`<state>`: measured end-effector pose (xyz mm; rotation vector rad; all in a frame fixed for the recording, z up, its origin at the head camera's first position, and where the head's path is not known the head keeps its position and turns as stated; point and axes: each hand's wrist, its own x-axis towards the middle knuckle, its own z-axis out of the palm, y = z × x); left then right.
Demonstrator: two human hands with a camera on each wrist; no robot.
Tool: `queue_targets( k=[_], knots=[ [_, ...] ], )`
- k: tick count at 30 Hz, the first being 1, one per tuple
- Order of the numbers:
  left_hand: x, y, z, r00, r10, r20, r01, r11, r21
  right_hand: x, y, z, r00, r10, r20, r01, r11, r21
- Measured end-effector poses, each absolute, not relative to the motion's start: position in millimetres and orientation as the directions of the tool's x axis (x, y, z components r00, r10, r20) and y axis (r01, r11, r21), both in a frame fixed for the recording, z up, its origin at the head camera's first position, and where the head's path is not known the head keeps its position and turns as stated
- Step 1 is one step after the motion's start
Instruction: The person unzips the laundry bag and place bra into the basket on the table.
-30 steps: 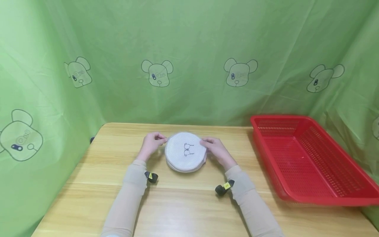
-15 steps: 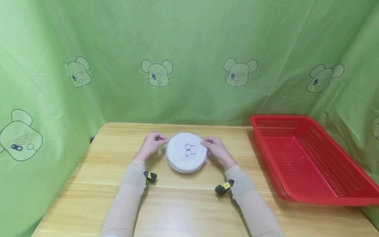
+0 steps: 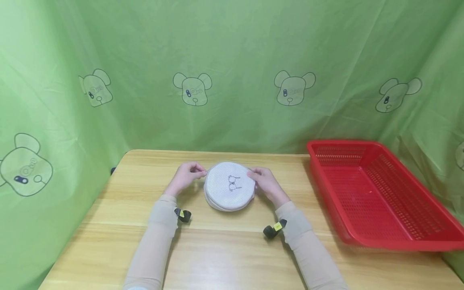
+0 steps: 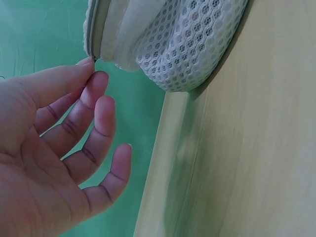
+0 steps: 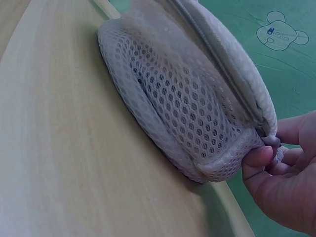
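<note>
A round white mesh laundry bag (image 3: 230, 186) with a bra outline on its lid sits on the wooden table. Its zip runs round the side, below the lid, and the honeycomb mesh wall (image 4: 185, 54) bulges and folds under it. At the bag's left edge, my left hand (image 3: 186, 175) pinches the zip pull between thumb and index finger, the other fingers spread loosely. Opposite, my right hand (image 3: 266, 182) pinches the bag's edge near the end of the zip (image 5: 232, 74), thumb on the near side. The pull itself is mostly hidden by the fingertips.
A red plastic basket (image 3: 344, 217) with slotted walls stands at the table's right side. Green cloth (image 3: 232, 121) with bear heads hangs behind and on both sides. Wood tabletop (image 3: 217, 257) stretches in front of the bag.
The bag has shifted slightly to the right, and the left fingertips have moved right along with it. The right hand keeps its hold and has barely moved.
</note>
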<state>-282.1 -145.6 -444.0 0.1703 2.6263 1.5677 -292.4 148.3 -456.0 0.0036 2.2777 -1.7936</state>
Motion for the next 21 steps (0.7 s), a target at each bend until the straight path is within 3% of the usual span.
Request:
queue_targets(
  k=[21],
  knots=[
    [-281.3, -151.2, -443.3, -0.973, 0.228, 0.027, 0.137, 0.481, 0.866, -295.3, 149.8, -459.4, -0.975, -0.113, -0.190, 0.160, 0.231, -0.960]
  ],
)
